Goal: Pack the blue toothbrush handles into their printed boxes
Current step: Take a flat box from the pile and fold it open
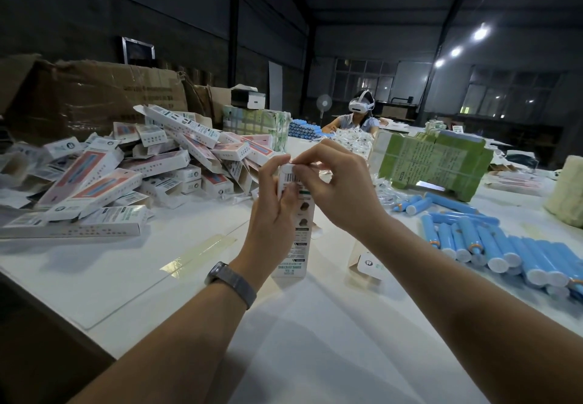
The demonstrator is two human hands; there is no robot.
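fingers of the left hand (273,211) wrap the upright box (291,230) at mid table, while the right hand (334,183) pinches its top flap, so the step looks like closing that end. steady the box low and press the flap straight in, not skewed. blue handles (492,242) lie heaped at the near right, filled or folded boxes (94,183) piled far left. whether a handle is already inside cannot be seen; the flap itself is hidden behind the fingertips.
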